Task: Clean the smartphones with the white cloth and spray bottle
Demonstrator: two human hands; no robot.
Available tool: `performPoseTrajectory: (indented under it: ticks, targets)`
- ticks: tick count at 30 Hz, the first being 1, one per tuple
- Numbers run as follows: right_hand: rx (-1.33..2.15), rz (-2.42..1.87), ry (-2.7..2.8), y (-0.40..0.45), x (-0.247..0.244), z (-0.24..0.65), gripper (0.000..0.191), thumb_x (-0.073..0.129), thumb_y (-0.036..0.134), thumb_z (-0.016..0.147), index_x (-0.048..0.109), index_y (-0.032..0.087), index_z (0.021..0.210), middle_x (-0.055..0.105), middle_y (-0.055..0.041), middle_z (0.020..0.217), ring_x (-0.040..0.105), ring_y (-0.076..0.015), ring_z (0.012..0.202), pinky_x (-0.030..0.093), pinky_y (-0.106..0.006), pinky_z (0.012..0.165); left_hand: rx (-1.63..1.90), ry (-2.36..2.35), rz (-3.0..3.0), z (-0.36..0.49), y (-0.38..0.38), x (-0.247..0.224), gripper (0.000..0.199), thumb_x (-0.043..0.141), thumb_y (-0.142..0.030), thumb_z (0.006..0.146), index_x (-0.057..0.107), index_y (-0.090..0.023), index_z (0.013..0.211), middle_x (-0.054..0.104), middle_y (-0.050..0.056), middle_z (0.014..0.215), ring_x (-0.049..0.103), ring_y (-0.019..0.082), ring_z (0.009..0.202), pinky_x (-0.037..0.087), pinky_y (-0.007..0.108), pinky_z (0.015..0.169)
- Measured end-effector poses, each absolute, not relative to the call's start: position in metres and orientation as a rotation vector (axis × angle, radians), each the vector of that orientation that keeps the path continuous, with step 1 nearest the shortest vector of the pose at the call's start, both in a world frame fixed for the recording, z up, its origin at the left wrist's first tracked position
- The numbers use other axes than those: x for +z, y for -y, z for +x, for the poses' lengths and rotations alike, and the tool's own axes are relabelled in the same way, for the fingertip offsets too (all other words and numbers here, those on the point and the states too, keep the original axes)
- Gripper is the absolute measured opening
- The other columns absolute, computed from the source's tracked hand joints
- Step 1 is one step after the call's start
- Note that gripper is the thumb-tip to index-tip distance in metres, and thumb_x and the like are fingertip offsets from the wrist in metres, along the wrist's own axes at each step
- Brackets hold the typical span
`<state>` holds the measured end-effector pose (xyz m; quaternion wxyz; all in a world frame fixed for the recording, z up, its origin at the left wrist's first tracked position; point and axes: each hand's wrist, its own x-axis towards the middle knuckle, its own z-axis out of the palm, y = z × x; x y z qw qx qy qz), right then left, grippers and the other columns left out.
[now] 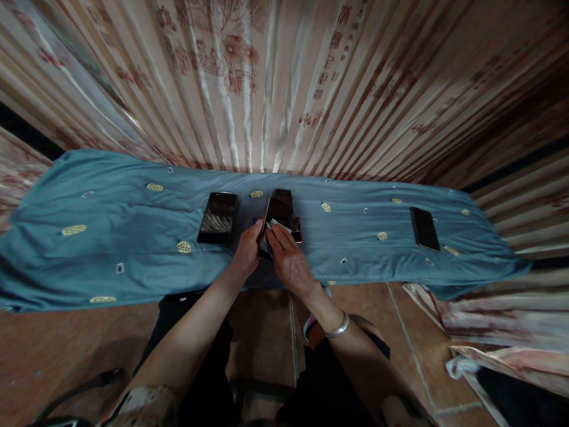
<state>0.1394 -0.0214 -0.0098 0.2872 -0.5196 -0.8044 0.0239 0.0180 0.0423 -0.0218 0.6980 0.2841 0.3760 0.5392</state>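
Fingers (pixel 257 229) of left hand (pixel 245 253) around dark phone (pixel 276 209), right fingers (pixel 281 238) closed on pale cloth (pixel 281 225)

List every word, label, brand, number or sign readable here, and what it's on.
None can be read.
Curtain: column of character-like prints, too blurred.
Blue cloth: tiny rectangular marks, too small.
Held device, left device, right device: no lettering I can make out.
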Motion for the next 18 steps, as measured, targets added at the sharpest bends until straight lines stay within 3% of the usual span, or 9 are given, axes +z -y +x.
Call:
performPoseTrajectory:
  ticks: [10,18]
  targets:
    - [0.088,-1.415,2.155,0.019,-0.008,0.144,0.054,0.039,0.0,0.093,0.053,0.002,0.145,0.055,-0.0226,0.149,0.041,-0.0268,0.149,0.041,-0.045,0.123,1.221,-0.851,0.729,0.02,-0.04,-0.022,0.023,0.078,-0.036,0.073,0.08,-0.018,0.087,0.08,0.006,0.093,0.07,0.022,0.102,0.049,0.034,0.1]
    - [0.097,-1.377,2.225,0.028,-0.01,0.134,0.058,0.041,0.0,0.091,0.049,0.003,0.149,0.052,-0.0221,0.153,0.038,-0.0284,0.151,0.039,-0.048,0.124,1.224,-0.894,0.682,0.013,-0.046,-0.024,0.025,0.078,-0.036,0.073,0.078,-0.017,0.088,0.079,0.006,0.095,0.07,0.021,0.103,0.053,0.03,0.09]
